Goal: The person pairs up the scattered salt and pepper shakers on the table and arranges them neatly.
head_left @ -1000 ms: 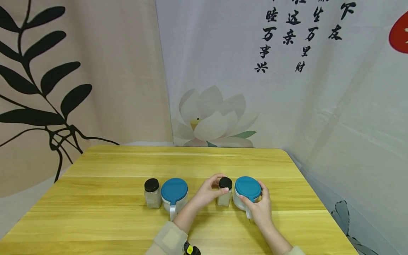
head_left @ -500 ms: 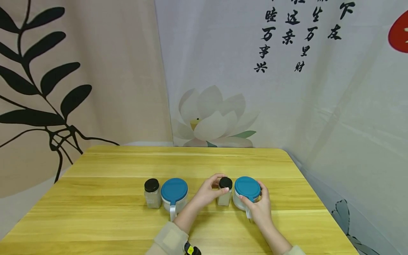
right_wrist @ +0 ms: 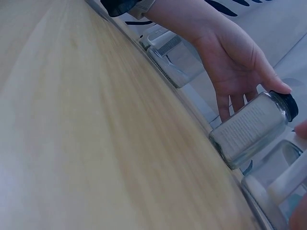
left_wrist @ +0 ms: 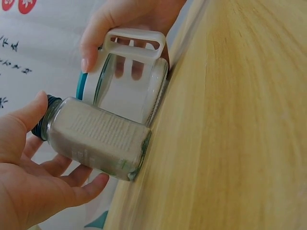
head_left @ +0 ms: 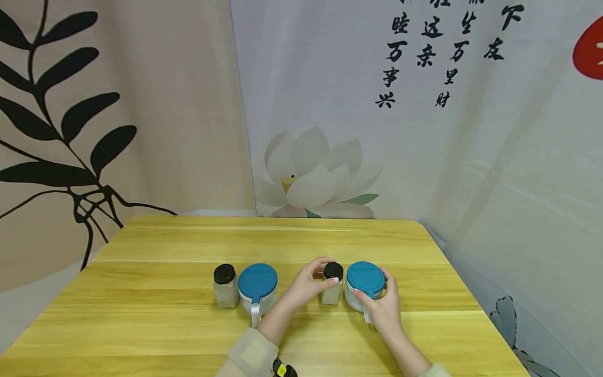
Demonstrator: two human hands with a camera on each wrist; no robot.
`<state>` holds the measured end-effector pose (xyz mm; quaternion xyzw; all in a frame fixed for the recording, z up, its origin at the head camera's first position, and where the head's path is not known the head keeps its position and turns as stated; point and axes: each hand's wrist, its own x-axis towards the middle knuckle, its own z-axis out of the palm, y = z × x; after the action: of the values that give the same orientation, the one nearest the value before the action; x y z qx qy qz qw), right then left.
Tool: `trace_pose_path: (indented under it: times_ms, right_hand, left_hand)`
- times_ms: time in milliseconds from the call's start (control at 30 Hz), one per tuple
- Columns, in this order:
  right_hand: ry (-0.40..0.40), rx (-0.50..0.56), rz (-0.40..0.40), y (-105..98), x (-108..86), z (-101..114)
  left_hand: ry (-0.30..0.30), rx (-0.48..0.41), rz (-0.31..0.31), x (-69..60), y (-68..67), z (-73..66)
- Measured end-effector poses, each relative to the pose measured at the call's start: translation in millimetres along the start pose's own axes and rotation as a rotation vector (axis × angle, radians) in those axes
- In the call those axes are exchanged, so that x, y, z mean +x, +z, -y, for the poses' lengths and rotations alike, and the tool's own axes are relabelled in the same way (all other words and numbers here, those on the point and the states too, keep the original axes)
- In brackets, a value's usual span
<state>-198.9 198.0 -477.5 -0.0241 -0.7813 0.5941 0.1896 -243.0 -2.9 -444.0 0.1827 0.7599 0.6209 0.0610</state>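
Note:
My left hand (head_left: 306, 283) grips a square glass jar (head_left: 331, 294) with a black screw lid, thumb by the lid and fingers along the far side. Pale contents and printed lettering show through this jar (left_wrist: 98, 136) in the left wrist view; it stands upright on the table. Just to its right is a round glass canister (head_left: 365, 278) with a blue lid and a white handle. My right hand (head_left: 387, 309) holds that canister, its thumb at the lid's near edge and fingers round the far side, partly hidden. A narrow gap separates the two containers in the head view.
A second black-lidded jar (head_left: 226, 294) and another blue-lidded canister (head_left: 257, 281) stand side by side left of my left forearm. All are on a wooden table (head_left: 155, 314). Printed cloth (head_left: 311, 104) hangs behind the table's far edge.

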Motion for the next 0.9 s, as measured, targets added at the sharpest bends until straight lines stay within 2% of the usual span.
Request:
trace_pose_path:
  times_ms: [900]
  right_hand:
    - [0.008,-0.021,0.021,0.0,-0.7,1.5]
  left_hand:
    - [-0.014,0.006,0.013,-0.1,-0.7,0.6]
